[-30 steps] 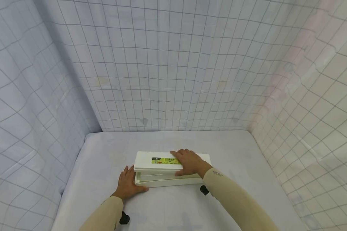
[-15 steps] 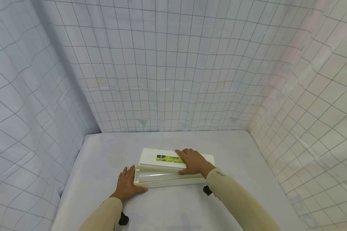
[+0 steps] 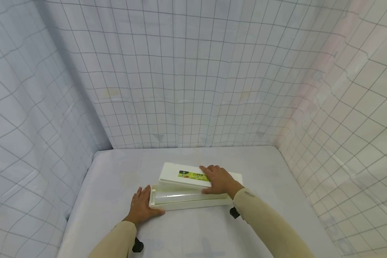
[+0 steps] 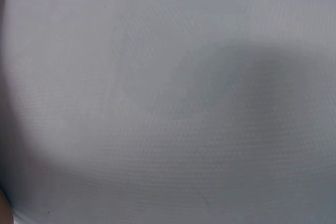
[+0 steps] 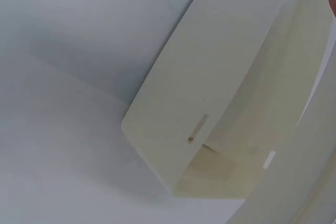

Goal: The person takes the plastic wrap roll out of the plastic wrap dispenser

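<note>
Beige sleeves (image 3: 271,222) nearest; L hand (image 3: 143,205), fingers spread, vs. L end of white box (image 3: 193,205) w/ shiny roll (image 3: 174,197) inside. R hand (image 3: 220,180), a bit farther, pinches lid (image 3: 169,174), askew over box. Grid curtain (image 3: 187,82) well past both.

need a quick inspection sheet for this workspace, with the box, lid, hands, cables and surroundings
Surface: pale covered table
Job's things: white box, partly uncovered, a shiny pale roll-like thing inside; lid askew over it, green label partly hidden
Clutter: nothing seen beyond a black piece beside each sleeve
Left hand: against the box's left end
Right hand: holds the lid across its width
Cables: nothing seen
Surroundings: pale grid-lined sheets left, right and far side
</note>
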Motion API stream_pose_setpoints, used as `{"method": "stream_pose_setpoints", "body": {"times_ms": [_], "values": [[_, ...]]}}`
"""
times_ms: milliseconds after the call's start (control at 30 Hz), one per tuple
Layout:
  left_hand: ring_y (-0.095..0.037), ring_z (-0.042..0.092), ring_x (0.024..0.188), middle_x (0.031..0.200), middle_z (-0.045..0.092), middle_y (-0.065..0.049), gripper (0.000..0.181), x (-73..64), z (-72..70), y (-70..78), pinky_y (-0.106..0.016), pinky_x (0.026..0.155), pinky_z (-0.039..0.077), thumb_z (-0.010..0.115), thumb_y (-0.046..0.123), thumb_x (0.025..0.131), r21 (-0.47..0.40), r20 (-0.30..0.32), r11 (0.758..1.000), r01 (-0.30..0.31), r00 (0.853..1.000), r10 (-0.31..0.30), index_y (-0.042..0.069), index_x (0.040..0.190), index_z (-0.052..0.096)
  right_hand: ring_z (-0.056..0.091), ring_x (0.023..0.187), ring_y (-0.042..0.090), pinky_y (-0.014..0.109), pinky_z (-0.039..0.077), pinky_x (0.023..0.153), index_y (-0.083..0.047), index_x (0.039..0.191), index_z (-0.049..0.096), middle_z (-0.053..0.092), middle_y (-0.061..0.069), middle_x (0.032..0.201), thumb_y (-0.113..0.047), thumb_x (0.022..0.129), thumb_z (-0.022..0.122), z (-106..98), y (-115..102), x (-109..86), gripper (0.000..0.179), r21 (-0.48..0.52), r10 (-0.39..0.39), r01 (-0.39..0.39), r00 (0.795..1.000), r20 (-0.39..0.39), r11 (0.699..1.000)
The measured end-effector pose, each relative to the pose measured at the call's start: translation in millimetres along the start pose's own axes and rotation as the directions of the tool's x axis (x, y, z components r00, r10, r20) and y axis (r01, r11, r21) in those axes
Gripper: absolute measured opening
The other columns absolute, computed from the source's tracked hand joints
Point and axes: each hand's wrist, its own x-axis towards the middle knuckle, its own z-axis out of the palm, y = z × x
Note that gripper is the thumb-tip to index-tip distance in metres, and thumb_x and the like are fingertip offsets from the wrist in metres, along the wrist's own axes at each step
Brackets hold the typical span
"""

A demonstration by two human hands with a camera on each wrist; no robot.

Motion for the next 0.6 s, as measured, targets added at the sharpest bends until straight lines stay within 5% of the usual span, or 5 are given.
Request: {"method": "stream_pose_setpoints", "body": {"times_ms": [600], "values": [[-0.049,0.007,0.156,0.165,0.029,-0.023,0.121,-2.5,0.0,1.1,-0.067,0.127,0.001,0.094,0.053,0.062,-0.015,-0.008,1.000,-0.008,1.000,0.008,0.005,0.155,0.034,0.051,0.135,0.032,0.053,0.047,0.112,-0.022,0.163,0.026,0.052,0.011,0.149,-0.065,0.083,0.073,-4,24,-12.5,0.102,0.009,0.079,-0.079,0.997,0.002,0.997]]}}
